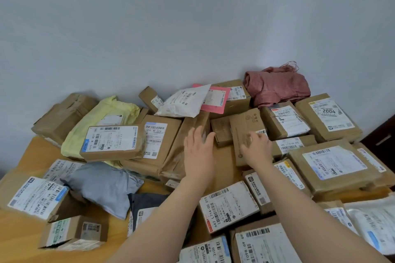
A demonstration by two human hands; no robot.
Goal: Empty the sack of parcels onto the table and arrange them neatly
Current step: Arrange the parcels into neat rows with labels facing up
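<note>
On the table (19, 226), many parcels are seen, lying without order. At the near edge a labelled box (265, 245) is placed, and at the near left a small box (72, 232). A little farther, a grey bag (102, 186) is laid on the left side.

In the middle both arms are stretched forward. The left hand (198, 151) is held open, the fingers straight, at the right edge of a long parcel (183, 147). The right hand (256, 149) is laid on a flat box (245, 132) with the fingers bent near its right edge; whether the box is really gripped cannot be told.

Farther left a yellow bag (100, 121) is found under a box. At the far side a white bag (183, 102) is laid over a pink envelope (215, 100). The sack (277, 85), pink and crumpled, is placed at the far right against the wall, on top of boxes.
</note>
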